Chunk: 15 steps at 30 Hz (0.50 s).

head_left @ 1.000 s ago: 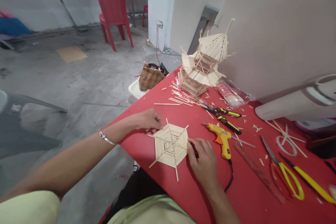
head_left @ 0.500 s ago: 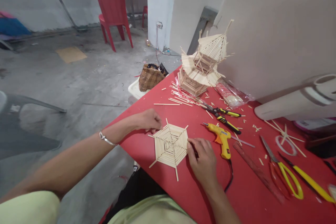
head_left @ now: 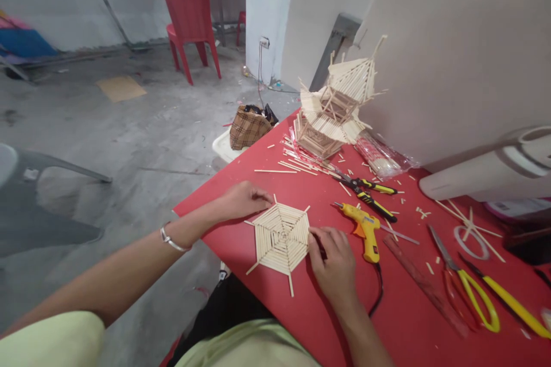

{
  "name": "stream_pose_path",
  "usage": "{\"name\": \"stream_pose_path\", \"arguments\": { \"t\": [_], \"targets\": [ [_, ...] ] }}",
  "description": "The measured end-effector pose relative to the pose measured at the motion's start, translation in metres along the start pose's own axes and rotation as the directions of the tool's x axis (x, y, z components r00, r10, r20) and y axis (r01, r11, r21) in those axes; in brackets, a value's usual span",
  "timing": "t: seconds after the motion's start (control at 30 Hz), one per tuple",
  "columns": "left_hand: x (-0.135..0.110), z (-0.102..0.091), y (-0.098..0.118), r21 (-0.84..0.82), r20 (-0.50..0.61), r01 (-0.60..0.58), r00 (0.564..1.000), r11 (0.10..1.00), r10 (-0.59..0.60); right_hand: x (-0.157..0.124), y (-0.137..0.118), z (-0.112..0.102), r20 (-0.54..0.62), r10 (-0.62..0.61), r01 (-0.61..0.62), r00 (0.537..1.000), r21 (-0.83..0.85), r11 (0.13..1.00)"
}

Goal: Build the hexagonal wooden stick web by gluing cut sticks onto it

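Observation:
A flat six-sided panel of thin wooden sticks (head_left: 282,238), laid in rings like a web with spoke ends poking out, lies on the red table. At its right edge, my right hand (head_left: 333,255) is closed, thumb and fingertips on the rim. My left hand (head_left: 246,200) is beside the upper left edge, fingers stretched toward a spoke end and apart from one another; whether they touch it I cannot tell. A yellow glue gun (head_left: 364,226) lies on its side to the right of my right hand.
Behind stands a tiered stick pagoda (head_left: 338,106) beside bagged sticks (head_left: 376,155). Loose sticks and offcuts surround black-yellow pliers (head_left: 365,189). Scissors (head_left: 462,281), a yellow-handled tool (head_left: 508,298) and large rolls (head_left: 477,169) are at right. The red table's (head_left: 228,241) edge runs close by my left forearm.
My left hand has uncurled and its fingers now reach toward the panel's upper spoke end. My right hand stays on the panel's right edge. The view has shifted slightly.

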State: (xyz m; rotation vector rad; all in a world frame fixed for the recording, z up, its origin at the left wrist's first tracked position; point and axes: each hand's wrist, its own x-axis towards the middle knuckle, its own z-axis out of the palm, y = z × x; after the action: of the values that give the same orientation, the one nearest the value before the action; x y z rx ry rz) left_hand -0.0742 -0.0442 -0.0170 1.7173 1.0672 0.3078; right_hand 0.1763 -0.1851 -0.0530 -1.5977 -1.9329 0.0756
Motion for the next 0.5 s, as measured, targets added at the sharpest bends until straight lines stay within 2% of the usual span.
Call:
{"name": "stream_pose_path", "arguments": {
  "t": [0.17, 0.5],
  "targets": [
    [-0.012, 0.004, -0.004, 0.175, -0.131, -0.114, 0.982, 0.978, 0.138, 0.0, 0.0, 0.0, -0.007, -0.007, 0.007, 1.0, 0.004, 1.0],
    [-0.017, 0.013, -0.006, 0.403, -0.163, -0.124, 0.965, 0.907, 0.204, -0.001, 0.001, 0.001, -0.008, -0.007, 0.006, 1.0, -0.002, 1.0]
  ]
}}
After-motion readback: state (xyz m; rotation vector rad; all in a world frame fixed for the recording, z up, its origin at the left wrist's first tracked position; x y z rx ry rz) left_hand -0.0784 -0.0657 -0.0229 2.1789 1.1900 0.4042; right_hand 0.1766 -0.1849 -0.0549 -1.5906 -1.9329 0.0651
